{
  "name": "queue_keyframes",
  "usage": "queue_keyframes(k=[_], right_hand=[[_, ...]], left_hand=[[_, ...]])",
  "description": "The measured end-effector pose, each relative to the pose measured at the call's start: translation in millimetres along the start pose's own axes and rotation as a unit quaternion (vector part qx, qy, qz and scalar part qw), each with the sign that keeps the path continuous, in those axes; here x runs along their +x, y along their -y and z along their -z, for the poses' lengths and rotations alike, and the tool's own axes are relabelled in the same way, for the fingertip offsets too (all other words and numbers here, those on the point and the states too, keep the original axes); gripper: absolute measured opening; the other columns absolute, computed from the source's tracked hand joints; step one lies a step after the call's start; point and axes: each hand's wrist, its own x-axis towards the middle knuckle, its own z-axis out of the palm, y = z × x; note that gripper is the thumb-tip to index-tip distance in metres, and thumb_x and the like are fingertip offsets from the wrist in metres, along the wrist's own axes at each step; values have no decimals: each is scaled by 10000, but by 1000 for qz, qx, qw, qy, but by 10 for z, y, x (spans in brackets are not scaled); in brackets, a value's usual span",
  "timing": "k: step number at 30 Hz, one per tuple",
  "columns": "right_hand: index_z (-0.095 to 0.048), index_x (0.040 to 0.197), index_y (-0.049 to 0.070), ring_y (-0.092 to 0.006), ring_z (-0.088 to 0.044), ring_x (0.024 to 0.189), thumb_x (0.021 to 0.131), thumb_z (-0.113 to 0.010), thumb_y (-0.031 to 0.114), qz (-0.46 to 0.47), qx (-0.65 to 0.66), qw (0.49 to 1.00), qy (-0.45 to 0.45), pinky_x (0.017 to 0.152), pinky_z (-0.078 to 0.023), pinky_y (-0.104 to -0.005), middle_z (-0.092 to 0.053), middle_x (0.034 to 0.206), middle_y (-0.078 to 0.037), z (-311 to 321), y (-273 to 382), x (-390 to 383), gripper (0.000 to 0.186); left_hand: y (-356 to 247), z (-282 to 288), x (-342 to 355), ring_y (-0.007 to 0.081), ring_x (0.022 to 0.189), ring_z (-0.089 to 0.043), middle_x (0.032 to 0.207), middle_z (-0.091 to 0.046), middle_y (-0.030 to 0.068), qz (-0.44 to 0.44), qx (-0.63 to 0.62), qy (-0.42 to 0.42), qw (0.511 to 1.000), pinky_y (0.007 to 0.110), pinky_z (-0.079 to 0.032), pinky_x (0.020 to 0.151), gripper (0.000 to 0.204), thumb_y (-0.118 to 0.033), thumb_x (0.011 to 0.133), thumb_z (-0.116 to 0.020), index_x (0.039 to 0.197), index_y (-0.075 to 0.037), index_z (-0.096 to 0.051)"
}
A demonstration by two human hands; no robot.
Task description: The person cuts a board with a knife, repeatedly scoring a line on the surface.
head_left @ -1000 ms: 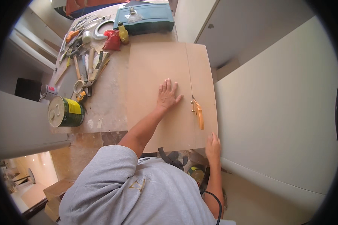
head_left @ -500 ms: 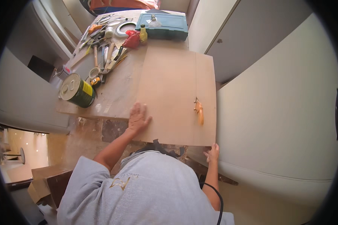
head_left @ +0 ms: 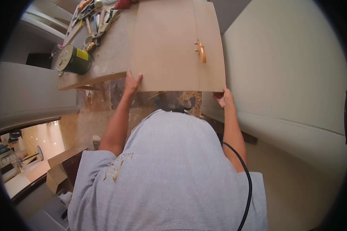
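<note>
A flat, light brown wooden board point(head_left: 164, 46) lies on the worktable, its near end reaching out past the table's front edge. My left hand point(head_left: 132, 82) grips the board's near left corner, thumb against the board; some of its fingers are hidden. At the near right corner my right hand point(head_left: 225, 98) is closed on the edge, fingers curled in under it. A thin straight line runs lengthwise down the board's right part. On that line sits an orange-brown handle point(head_left: 202, 52) with two round metal studs; what it belongs to is not clear.
To the left stands a dark green tin point(head_left: 79, 61) with a yellow band on the worktable point(head_left: 113, 50). Behind it lie a tape measure point(head_left: 90, 47) and several hand tools. A large pale panel point(head_left: 281, 69) rises along the right. Wood shavings point(head_left: 197, 104) lie below the board.
The view has tipped down, so the board and table sit higher in it. My left hand has gone from lying flat on the board to gripping its corner. The right stays at its corner.
</note>
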Motion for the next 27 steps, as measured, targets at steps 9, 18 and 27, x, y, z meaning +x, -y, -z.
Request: queue_keyframes(k=[9, 18, 27], right_hand=[[-557, 1407, 102, -339, -727, 1034, 1102, -584, 376, 85, 32, 994, -66, 897, -576, -627, -711, 1219, -119, 87, -60, -20, 410], [-552, 1407, 88, -295, -741, 867, 1112, -561, 389, 81, 0, 995, -57, 788, -597, -561, -727, 1158, -99, 131, 24, -60, 422], [-502, 1489, 78, -290, -722, 894, 1103, -553, 391, 94, -97, 987, -88, 820, -567, -556, -717, 1135, -98, -116, 46, -343, 500]], left_hand=[[-262, -39, -150, 330, 1379, -573, 1511, -564, 262, 26, -158, 95, 982, 401, -453, 1154, 971, -301, 916, -863, 1634, 34, -301], [-951, -17, -272, 460, 1552, -345, 1656, -365, 317, -5, 261, 58, 964, 529, -298, 1261, 939, -531, 969, -721, 1689, -102, -297], [-1984, -1134, 738, 439, 1630, -185, 1757, -195, 276, -245, 291, 131, 916, 562, -192, 1306, 826, -675, 1039, -510, 1698, -207, -339]])
